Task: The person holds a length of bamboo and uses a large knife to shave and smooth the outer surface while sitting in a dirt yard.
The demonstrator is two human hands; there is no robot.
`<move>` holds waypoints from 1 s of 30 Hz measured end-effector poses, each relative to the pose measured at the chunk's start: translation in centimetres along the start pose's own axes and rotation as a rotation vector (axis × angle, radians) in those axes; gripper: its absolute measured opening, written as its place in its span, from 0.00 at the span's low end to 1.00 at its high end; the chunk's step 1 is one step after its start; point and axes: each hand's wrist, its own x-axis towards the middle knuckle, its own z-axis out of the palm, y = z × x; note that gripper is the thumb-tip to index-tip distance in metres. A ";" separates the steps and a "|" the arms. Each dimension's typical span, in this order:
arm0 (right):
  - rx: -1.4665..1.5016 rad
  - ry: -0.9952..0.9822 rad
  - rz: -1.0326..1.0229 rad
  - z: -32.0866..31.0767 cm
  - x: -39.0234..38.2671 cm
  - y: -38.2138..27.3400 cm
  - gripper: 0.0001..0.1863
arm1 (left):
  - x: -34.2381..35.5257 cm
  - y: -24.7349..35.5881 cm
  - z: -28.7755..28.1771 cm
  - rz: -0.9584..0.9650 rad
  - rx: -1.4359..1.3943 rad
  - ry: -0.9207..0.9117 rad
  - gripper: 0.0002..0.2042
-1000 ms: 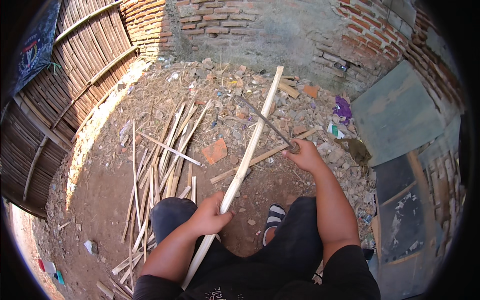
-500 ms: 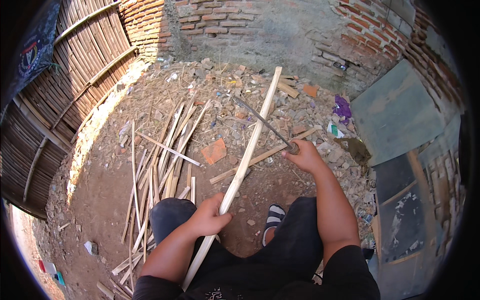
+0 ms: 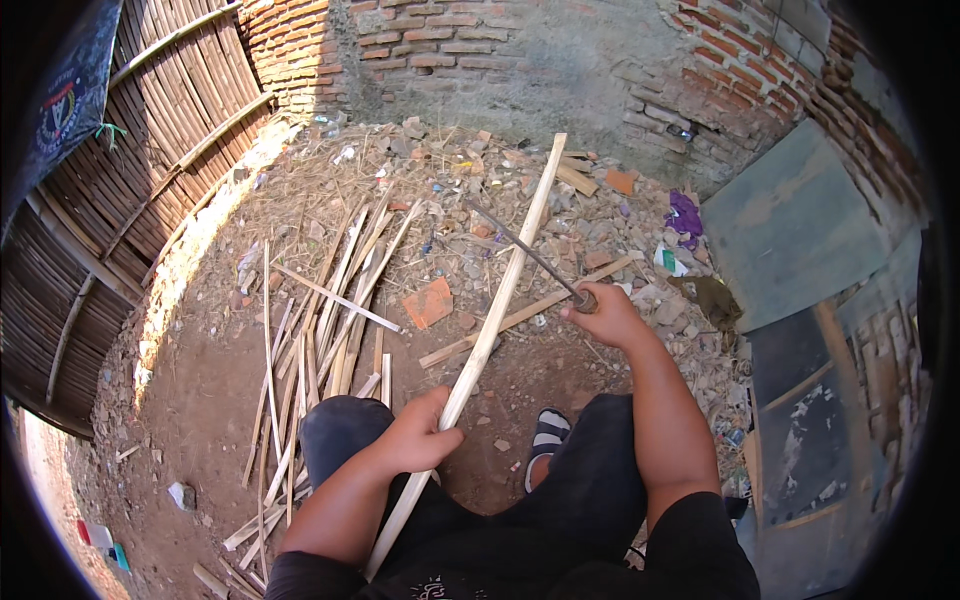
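Note:
My left hand point(image 3: 420, 432) is wrapped round the lower part of a long, pale wooden strip point(image 3: 494, 318), which slants up and away to the right between my knees. In my right hand point(image 3: 607, 314) is the wooden handle of a machete point(image 3: 545, 264). Its dark, narrow blade points up and left and crosses the strip in its upper half, seen nearly edge-on. A tiny shaving seems to stand at the strip's left edge near that crossing. Beneath the strip, another wooden piece point(image 3: 540, 310) lies slanted on the ground.
A heap of thin wooden strips point(image 3: 335, 310) lies left of my knees. Ahead, rubble with a broken brick piece point(image 3: 429, 303) spreads to a brick wall point(image 3: 480, 50). A bamboo wall point(image 3: 170, 130) stands left; grey panels point(image 3: 800, 225) lean at right. My sandalled foot point(image 3: 548, 440) is below.
The machete and my right hand have shifted slightly left, the blade's tip sitting a little lower. My left hand and the strip have hardly moved.

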 end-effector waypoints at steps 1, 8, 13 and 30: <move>-0.003 -0.100 -0.034 -0.1 -0.1 -0.7 0.22 | 0.1 -0.2 0.0 -0.014 -0.005 0.000 0.15; -0.043 -0.301 -0.168 -0.5 -0.5 -3.6 0.22 | 0.1 -2.3 0.1 0.033 0.015 0.000 0.15; -0.031 -0.012 0.001 -0.3 0.3 0.0 0.24 | 0.3 -1.5 0.2 0.054 -0.040 -0.021 0.11; 0.008 -0.195 -0.098 -0.2 -0.3 -1.5 0.22 | 0.2 -1.4 0.2 0.107 -0.018 -0.051 0.12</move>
